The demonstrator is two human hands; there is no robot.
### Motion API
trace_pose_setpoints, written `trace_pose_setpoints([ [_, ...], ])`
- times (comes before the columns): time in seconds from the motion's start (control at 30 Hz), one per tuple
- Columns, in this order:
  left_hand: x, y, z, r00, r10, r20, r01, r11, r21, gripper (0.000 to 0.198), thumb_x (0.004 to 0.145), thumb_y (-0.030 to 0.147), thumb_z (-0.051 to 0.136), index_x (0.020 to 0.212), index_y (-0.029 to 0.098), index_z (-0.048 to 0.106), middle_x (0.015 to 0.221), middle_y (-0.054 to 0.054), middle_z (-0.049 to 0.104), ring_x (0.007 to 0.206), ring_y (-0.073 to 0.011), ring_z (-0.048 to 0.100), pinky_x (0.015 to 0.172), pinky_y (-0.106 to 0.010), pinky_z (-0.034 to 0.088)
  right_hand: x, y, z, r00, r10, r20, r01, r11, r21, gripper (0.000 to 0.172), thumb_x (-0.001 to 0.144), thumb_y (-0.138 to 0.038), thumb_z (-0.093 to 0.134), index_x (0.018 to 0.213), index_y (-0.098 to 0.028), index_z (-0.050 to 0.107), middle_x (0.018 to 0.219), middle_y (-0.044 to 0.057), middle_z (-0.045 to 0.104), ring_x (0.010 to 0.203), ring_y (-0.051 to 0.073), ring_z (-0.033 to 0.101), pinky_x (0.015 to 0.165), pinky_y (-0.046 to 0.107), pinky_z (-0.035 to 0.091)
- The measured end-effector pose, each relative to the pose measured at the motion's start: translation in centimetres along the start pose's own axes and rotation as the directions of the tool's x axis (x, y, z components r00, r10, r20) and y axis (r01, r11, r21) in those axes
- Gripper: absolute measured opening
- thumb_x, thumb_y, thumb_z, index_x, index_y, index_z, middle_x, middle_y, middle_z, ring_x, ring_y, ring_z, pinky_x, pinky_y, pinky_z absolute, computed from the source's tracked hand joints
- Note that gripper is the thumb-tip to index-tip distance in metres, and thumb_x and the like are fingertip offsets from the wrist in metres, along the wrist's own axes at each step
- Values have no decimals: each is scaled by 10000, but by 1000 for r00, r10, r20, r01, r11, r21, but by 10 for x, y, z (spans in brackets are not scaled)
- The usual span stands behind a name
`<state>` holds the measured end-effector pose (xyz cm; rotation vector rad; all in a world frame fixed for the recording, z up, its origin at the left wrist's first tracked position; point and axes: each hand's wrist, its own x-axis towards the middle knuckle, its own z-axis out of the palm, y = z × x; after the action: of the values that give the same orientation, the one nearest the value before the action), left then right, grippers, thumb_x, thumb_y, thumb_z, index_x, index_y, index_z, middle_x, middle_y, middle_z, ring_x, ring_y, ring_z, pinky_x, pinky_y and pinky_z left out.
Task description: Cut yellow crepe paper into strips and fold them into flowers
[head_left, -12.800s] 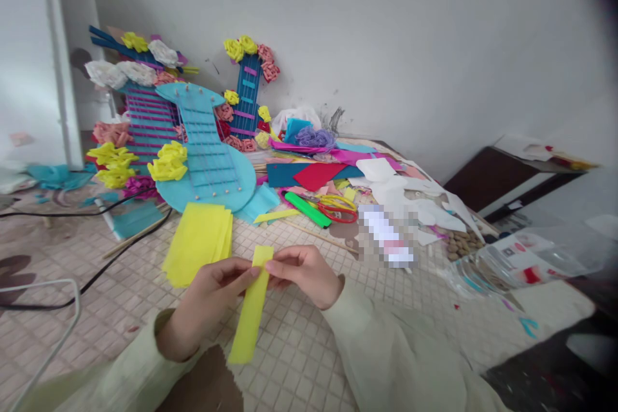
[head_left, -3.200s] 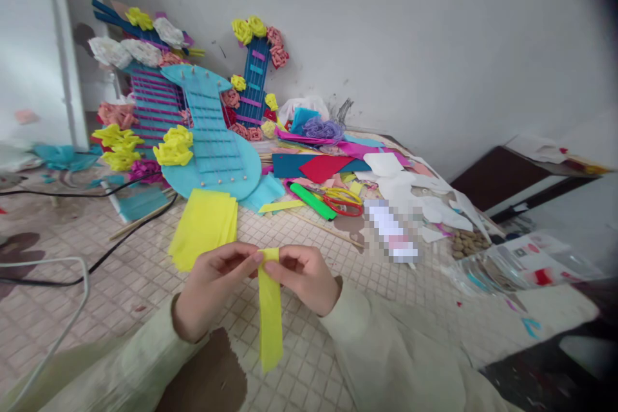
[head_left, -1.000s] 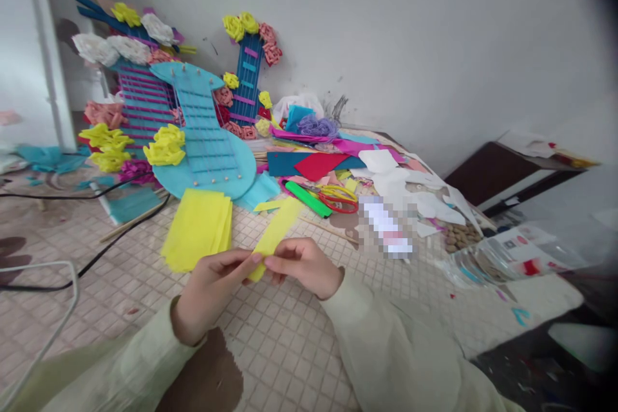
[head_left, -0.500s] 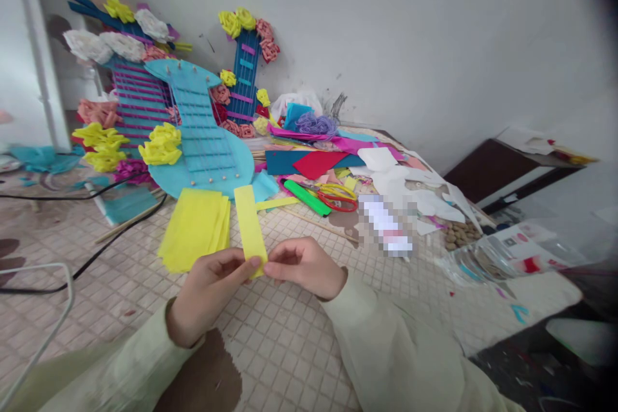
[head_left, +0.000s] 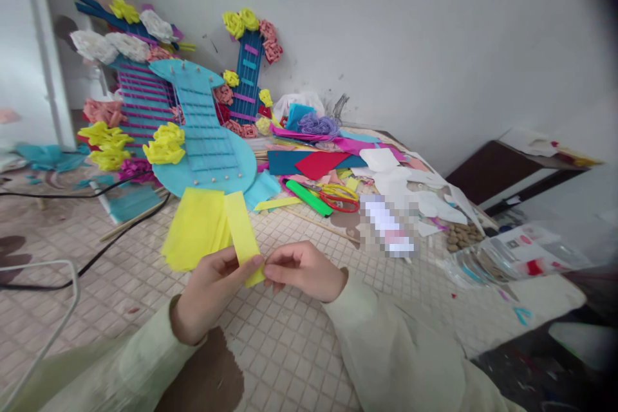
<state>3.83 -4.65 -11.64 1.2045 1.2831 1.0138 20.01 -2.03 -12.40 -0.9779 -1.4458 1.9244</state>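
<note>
My left hand (head_left: 212, 293) grips a folded yellow paper strip (head_left: 241, 228) near its lower end, thumb on top. The strip stands up from the fingers and tilts to the left. At the strip's lower right corner my right hand (head_left: 304, 270) is closed in a pinch, fingertips at the paper's edge. Just behind my left hand lies a stack of yellow paper sheets (head_left: 193, 228), partly covered by the strip.
A light blue paper guitar shape (head_left: 203, 141) leans behind the stack among paper flowers. Red-handled scissors (head_left: 340, 199), a green cutter (head_left: 309, 198) and white paper scraps (head_left: 396, 174) lie to the right. A black cable (head_left: 96, 264) crosses the left side.
The yellow strip has tipped further left, its top now over the stack's edge. My right fingertips have shifted slightly at its lower corner. The view has moved a little.
</note>
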Motion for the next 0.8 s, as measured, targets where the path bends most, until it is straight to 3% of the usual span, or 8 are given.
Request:
trace_pose_setpoints([
  [0.23,1,-1,-2,999,10,-42,-9,1000,24,219,615,379,659,536,182,606,507,34,544,498,-114,463,466,-208,362,1,2,3,999,-7,43,9,999,-53,284,692,-411,634,699,-138,557,650,-5,573,532,94,544,543,253,448],
  [0.37,0,2,-2,997,14,-77,-15,1000,0,247,603,406,667,519,185,598,492,33,513,487,-115,440,449,-213,348,0,-9,-17,988,-145,-60,117,935,-334,181,746,-330,579,726,-150,580,653,1,578,579,115,551,571,259,457],
  [0.4,0,3,-2,996,16,-90,-16,1000,-2,260,602,417,665,510,185,592,487,31,503,483,-117,433,445,-217,343,0,-12,-29,960,-239,-146,146,871,-469,154,763,-303,558,736,-154,588,669,7,592,606,124,560,597,262,458],
  [0.47,0,4,-2,994,15,-106,-15,1000,-1,285,596,439,663,497,185,581,481,29,487,478,-119,421,437,-223,333,3,-17,-57,822,-463,-332,98,689,-718,151,803,-280,497,786,-167,595,748,24,622,703,147,580,668,278,462],
  [0.53,0,4,-3,994,14,-109,-14,1000,0,298,594,448,663,493,184,572,478,31,476,474,-117,411,436,-224,326,7,-19,-87,699,-594,-397,-104,465,-879,176,826,-239,440,866,-165,595,835,49,634,771,166,586,736,303,458],
  [0.57,1,4,-3,994,14,-110,-14,1000,-1,298,597,448,663,497,183,571,482,32,476,477,-117,411,440,-224,326,10,-18,-102,680,-613,-402,-143,427,-893,194,821,-203,433,912,-147,595,905,80,628,843,188,577,792,327,441],
  [0.67,2,3,-5,994,18,-104,-18,1000,4,282,617,436,660,540,176,584,512,32,492,510,-119,428,473,-224,338,20,-15,-137,693,-609,-386,-192,360,-913,265,774,-116,453,997,-95,595,1098,156,562,1062,251,484,933,388,348],
  [0.8,2,3,-9,992,45,-115,-46,999,-4,276,641,423,653,572,165,586,534,30,501,539,-116,437,496,-219,345,30,-12,-161,775,-535,-336,-186,315,-931,301,776,-135,496,1061,-101,588,1100,138,576,1058,229,494,934,357,358],
])
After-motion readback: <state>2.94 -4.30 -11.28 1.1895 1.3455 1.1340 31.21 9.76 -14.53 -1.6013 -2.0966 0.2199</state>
